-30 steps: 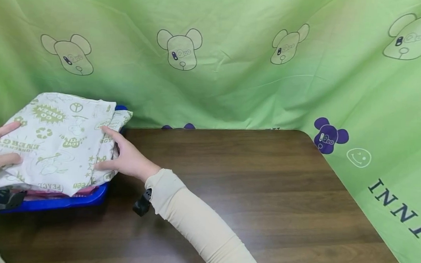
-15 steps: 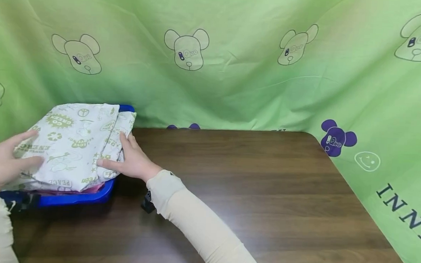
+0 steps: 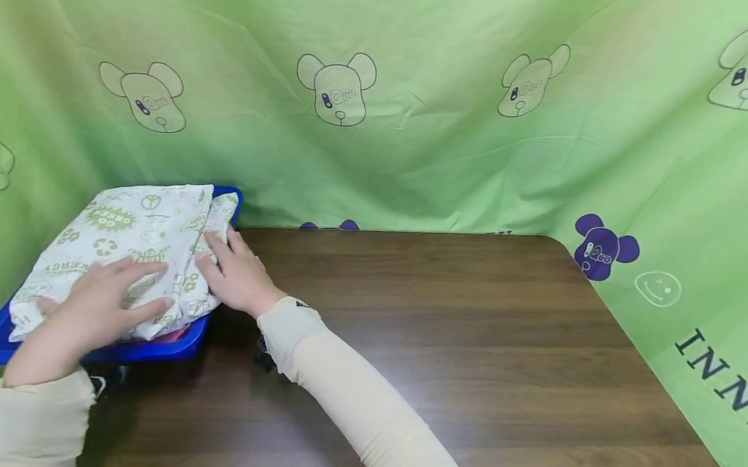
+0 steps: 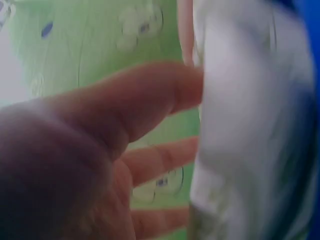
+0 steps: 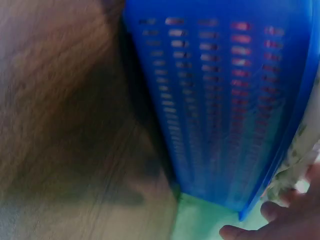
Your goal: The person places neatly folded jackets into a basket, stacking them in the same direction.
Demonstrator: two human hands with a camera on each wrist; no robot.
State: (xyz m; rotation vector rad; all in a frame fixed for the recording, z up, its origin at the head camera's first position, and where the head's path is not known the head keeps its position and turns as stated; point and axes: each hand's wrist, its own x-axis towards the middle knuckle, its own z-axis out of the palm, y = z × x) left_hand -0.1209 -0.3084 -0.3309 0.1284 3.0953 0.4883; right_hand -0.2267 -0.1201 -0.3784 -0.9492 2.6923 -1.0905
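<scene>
A folded white cloth (image 3: 117, 230) with green printed words and pictures lies on top of a blue plastic basket (image 3: 152, 351) in the head view. Over its near part is my left hand (image 3: 100, 307), fingers spread and fairly straight. In the left wrist view, the thumb (image 4: 150, 90) meets the white cloth's edge. My right hand (image 3: 239, 272) rests on the cloth's right margin, at the basket's right side. Something pink (image 3: 175, 334) peeks out under the cloth at the basket's near corner. Most of the basket's contents are hidden.
The basket stands at the left of a brown wooden table (image 3: 438, 335). Green fabric (image 3: 418, 123) with printed bear heads hangs behind and along the sides. Slots pierce the basket's side wall (image 5: 215, 110) in the right wrist view.
My left hand has moved right across the cloth from its left edge. My right fingers have shifted slightly on the cloth's right side. The cloth sits lower, within the basket's rim.
</scene>
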